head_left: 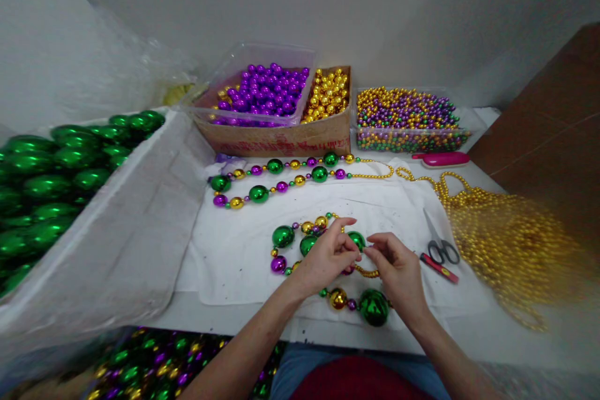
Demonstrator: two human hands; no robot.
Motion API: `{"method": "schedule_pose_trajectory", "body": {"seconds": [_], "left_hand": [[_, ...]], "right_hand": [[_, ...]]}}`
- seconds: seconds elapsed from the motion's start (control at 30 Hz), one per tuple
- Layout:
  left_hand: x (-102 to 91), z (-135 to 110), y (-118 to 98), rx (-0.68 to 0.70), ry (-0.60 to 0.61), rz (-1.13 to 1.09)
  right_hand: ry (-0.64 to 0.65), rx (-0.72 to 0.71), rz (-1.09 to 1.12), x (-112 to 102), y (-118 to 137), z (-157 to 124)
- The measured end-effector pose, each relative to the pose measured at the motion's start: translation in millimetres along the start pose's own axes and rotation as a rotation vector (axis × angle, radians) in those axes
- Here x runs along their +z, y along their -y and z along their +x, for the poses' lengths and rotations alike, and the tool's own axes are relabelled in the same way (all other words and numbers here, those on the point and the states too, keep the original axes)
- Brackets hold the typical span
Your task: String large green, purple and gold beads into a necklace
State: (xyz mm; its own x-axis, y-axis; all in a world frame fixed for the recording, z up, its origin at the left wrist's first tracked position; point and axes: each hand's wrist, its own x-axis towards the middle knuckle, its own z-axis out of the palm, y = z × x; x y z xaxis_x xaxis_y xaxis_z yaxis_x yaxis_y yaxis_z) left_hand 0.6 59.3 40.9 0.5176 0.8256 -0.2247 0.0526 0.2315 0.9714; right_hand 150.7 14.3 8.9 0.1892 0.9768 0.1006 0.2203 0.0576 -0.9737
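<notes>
Over the white cloth, my left hand (330, 257) is closed in a thumb-and-finger pinch, its other fingers raised. My right hand (396, 267) pinches just across from it, the fingertips almost meeting. Between them they hold a thin part of a bead necklace (283, 237); the exact spot is too small to make out. Its large green, purple and gold balls lie in loops under and around both hands, partly hidden by them. A second bead necklace (259, 194) is laid out in a long loop farther back, joined to small gold beads.
At left stands a white foam box (140, 219) of big green balls. Behind are a cardboard box (272, 139) with purple and gold balls and a clear tub (412, 140) of small mixed beads. Scissors (440, 247), a red cutter (439, 269), a pink tool (445, 159) and gold strands (515, 237) lie right.
</notes>
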Motion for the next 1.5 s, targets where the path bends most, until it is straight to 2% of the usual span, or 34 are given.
{"method": "schedule_pose_trajectory", "body": {"seconds": [0.1,0.2,0.37,0.47,0.6,0.7,0.77,0.8,0.87,0.93,1.0,1.13,1.2,1.3,1.37,1.4,1.43,1.5], "left_hand": [[-3.3,-1,-3,0.009,0.055,0.016],[-5.3,-1,-3,0.018,0.086,0.004],[-5.4,-2,-3,0.068,0.16,0.01],[-2.3,-4,-1,0.162,0.14,0.085],[4.0,-6,7,0.338,0.034,0.332],[7.4,-6,12,0.469,0.02,0.385],[8.7,-4,13,0.478,-0.029,0.367],[9.1,-4,13,0.435,-0.067,0.349],[9.8,-3,12,0.29,-0.138,0.285],[10.5,-3,12,0.16,-0.148,0.205],[11.4,-2,13,0.095,-0.122,0.144],[14.2,2,13,0.02,-0.096,0.06],[15.5,5,13,-0.021,-0.079,0.016],[16.5,9,15,-0.069,-0.06,-0.044],[15.8,11,17,-0.088,-0.062,-0.064],[14.8,11,17,-0.096,-0.06,-0.066],[13.4,11,17,-0.102,-0.056,-0.063],[9.5,10,15,-0.099,-0.028,-0.056]], "right_hand": [[0.049,-0.01,-0.049,-4,6,-1],[0.171,0.026,-0.036,-12,13,1],[0.355,0.472,0.368,-20,17,7],[0.421,0.594,0.509,-19,16,10],[0.402,0.652,0.649,-16,13,11],[0.36,0.647,0.681,-14,9,8],[0.343,0.63,0.661,-13,8,6],[0.334,0.615,0.637,-13,7,5],[0.306,0.569,0.561,-13,8,2],[0.257,0.498,0.472,-15,9,-2],[0.212,0.253,0.238,-18,10,-4],[0.158,-0.489,-0.513,-26,1,-8],[0.138,-0.668,-0.7,-29,-5,-10],[0.169,-0.785,-0.745,-32,-10,-12],[0.216,-0.736,-0.679,-32,-8,-12],[0.236,-0.646,-0.604,-32,-7,-11],[0.266,-0.487,-0.473,-32,-5,-9],[0.354,-0.064,-0.118,-32,0,-3]]}}
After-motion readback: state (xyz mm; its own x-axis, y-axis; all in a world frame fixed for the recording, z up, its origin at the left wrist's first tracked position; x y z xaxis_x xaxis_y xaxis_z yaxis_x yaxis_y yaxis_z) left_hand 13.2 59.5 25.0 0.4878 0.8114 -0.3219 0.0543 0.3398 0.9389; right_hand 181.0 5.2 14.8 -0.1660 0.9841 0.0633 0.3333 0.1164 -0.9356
